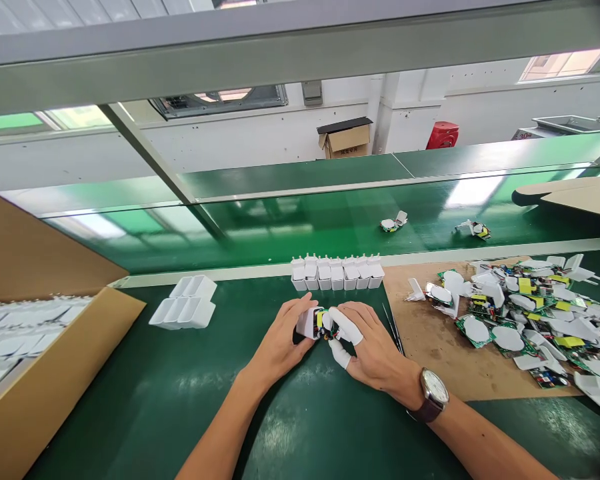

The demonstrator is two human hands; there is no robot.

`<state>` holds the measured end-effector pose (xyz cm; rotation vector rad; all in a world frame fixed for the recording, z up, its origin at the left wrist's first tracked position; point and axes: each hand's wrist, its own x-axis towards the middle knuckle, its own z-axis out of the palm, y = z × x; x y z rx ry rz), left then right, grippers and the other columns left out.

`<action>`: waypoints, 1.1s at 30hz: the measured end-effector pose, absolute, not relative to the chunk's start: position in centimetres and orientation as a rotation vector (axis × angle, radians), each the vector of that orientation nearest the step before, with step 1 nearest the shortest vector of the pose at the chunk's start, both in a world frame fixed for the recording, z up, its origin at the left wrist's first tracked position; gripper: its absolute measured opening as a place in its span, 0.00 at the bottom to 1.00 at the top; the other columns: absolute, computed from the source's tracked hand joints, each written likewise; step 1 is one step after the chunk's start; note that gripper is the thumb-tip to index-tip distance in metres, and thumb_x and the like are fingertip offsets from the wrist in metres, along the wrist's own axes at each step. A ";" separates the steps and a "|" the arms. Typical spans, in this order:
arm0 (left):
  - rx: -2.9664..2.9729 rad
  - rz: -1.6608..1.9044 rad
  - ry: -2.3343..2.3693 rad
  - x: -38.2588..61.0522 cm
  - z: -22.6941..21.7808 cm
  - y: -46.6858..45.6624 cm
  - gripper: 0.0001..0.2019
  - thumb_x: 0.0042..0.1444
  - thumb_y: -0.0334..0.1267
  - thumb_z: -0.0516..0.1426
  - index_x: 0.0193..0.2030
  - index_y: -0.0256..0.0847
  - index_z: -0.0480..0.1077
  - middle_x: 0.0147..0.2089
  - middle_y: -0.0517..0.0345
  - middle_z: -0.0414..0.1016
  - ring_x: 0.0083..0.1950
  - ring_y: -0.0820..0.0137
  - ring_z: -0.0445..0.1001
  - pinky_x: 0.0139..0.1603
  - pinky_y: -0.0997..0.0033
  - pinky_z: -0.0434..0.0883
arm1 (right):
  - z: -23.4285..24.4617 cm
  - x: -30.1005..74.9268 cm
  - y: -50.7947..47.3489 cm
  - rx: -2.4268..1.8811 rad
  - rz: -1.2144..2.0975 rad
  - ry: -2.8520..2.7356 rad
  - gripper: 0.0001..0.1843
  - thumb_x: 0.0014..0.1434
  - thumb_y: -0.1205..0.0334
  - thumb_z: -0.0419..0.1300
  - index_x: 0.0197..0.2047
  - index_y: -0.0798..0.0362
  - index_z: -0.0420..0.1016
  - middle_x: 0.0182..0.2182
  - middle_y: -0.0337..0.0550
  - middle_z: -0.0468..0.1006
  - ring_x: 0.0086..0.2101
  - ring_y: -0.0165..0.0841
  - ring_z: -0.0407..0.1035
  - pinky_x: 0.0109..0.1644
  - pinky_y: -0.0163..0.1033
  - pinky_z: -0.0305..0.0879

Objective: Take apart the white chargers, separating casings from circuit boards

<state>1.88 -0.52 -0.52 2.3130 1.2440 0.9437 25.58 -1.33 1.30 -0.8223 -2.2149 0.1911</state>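
My left hand (280, 341) is closed around a white plastic charger housing (307, 323), in front of me over the green bench. White finger cots cover some fingertips of my right hand (375, 343), which pinches a small circuit board (323, 321) with a yellow component at the housing's open end. Part of the board is hidden by my fingers, so how far it sits inside I cannot tell. A row of white housings (337, 273) stands just beyond my hands. Dark tweezers (394, 330) lie beside my right hand.
Many circuit boards with white pieces (510, 337) are heaped on brown cardboard (445, 373) at the right. Empty white housings (183, 312) stand left, near a carton (80, 363) of white parts. Two loose assemblies (393, 223) lie on the green conveyor (290, 233) behind a raised edge.
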 end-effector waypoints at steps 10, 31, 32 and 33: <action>2.293 0.929 1.204 2.5 -0.6 -0.7 0.37 0.64 0.31 0.60 0.75 0.56 0.50 0.67 0.50 0.69 0.68 0.59 0.68 0.67 0.51 0.69 | 1.2 25.6 -1.2 -0.800 0.189 -2.256 0.37 0.61 0.74 0.55 0.72 0.57 0.53 0.55 0.58 0.73 0.55 0.50 0.67 0.58 0.61 0.72; 1.805 0.839 1.130 2.9 0.5 -1.3 0.28 0.72 0.38 0.47 0.77 0.49 0.48 0.71 0.50 0.68 0.70 0.61 0.70 0.70 0.48 0.68 | 0.4 25.2 -0.5 -0.712 0.524 -2.149 0.25 0.67 0.69 0.60 0.65 0.48 0.68 0.58 0.53 0.76 0.57 0.40 0.74 0.60 0.48 0.76; 1.805 0.834 1.140 2.9 0.6 -1.3 0.28 0.73 0.40 0.47 0.77 0.49 0.48 0.71 0.50 0.69 0.70 0.61 0.70 0.70 0.48 0.68 | 0.3 25.2 -0.6 -0.723 0.495 -2.179 0.25 0.67 0.68 0.60 0.66 0.48 0.67 0.57 0.53 0.76 0.55 0.40 0.75 0.58 0.47 0.77; 1.801 0.830 1.146 2.9 0.7 -1.3 0.28 0.73 0.41 0.46 0.77 0.49 0.47 0.71 0.51 0.69 0.70 0.60 0.70 0.70 0.48 0.68 | 0.2 25.2 -0.6 -0.725 0.460 -2.212 0.24 0.68 0.68 0.59 0.66 0.48 0.67 0.56 0.53 0.77 0.53 0.41 0.76 0.56 0.46 0.78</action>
